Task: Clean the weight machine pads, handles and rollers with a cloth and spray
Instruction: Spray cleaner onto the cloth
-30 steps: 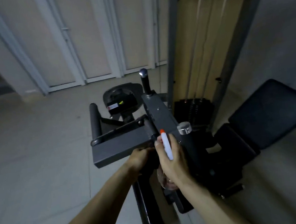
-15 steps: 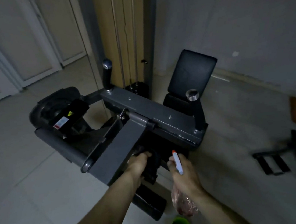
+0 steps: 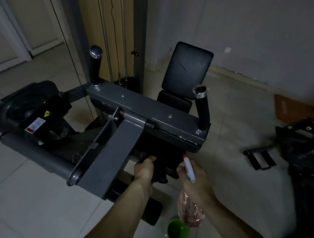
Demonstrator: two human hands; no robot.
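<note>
A grey weight machine (image 3: 141,108) stands in front of me, with two black upright handles (image 3: 94,67) (image 3: 202,110), a black back pad (image 3: 186,69) and a grey roller (image 3: 38,156) at the left. My left hand (image 3: 145,169) grips a dark cloth (image 3: 161,173) against the dark underside of the crossbar. My right hand (image 3: 194,180) holds a spray bottle (image 3: 190,212) with a white, orange-tipped nozzle (image 3: 188,168) pointing at the machine. What the cloth touches is too dark to tell.
A green cup-like container (image 3: 176,231) sits on the tiled floor below the bottle. Dark equipment parts (image 3: 298,146) lie on the floor at the right. The weight stack frame (image 3: 116,36) rises behind the machine, with a wall at the right.
The view has swung right and closer, bringing the back pad and right handle to the middle. Both hands stay under the crossbar; the green container came into sight.
</note>
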